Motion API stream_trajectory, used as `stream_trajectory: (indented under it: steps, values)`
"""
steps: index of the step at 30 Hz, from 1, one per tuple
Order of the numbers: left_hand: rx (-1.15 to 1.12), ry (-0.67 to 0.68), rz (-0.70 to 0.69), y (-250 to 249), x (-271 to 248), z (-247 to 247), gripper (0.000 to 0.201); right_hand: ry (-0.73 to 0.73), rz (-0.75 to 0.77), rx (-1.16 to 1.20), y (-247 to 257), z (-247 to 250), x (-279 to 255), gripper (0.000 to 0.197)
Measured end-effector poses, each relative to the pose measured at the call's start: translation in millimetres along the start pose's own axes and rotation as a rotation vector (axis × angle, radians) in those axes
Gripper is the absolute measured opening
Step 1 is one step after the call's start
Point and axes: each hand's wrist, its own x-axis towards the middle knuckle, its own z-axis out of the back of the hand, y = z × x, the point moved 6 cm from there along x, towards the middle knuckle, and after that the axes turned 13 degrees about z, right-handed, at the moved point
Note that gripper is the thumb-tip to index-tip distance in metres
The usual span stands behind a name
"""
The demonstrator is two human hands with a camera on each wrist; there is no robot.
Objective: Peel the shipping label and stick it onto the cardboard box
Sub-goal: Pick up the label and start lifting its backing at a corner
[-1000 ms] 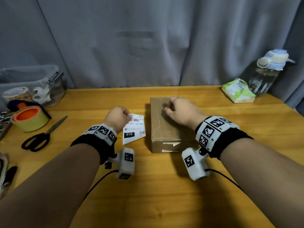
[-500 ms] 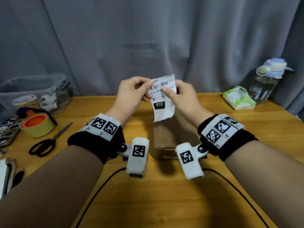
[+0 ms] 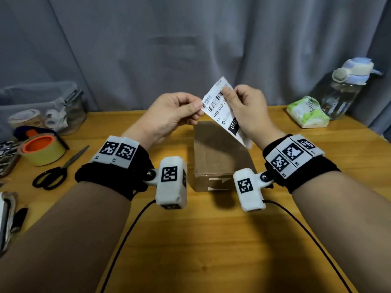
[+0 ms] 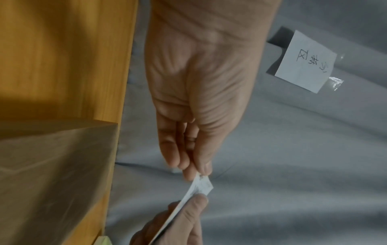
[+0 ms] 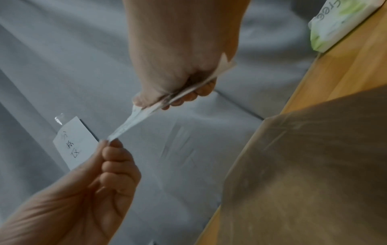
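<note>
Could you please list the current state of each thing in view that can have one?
shipping label: held in the air above the box, pinched by both hands, tilted.
cardboard box: closed, on the table, no label on top.
left hand: pinches the label's left corner.
right hand: pinches the label's upper edge.
water bottle: upright, lid closed.
scissors: closed, lying flat.

From here the head view is evenly lit with wide-angle bending at edges; both wrist views are dim, soft and motion-blurred.
</note>
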Motion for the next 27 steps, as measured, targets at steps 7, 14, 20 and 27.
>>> stream_trajectory:
  steps: [7, 14, 20, 27]
  values:
    - [0.014, 0.057, 0.022, 5.7, -6.2, -14.0, 0.016, 0.038, -0.031, -0.33, -10.0, 9.1, -9.1, 0.056]
    - [-0.14, -0.006, 0.013, 12.1, -5.0, -12.3, 0.018, 0.023, -0.079, -0.543, -10.6, 14.9, -11.8, 0.04]
    - [-0.106, -0.184, -0.046, 8.4, -0.3, -5.8, 0.015, 0.115, 0.221, -0.397, 9.3, -10.9, -12.4, 0.013]
    - [0.021, -0.211, -0.105, 4.8, -1.8, -8.1, 0.014, 0.024, 0.217, -0.248, 20.0, -17.5, -9.4, 0.012]
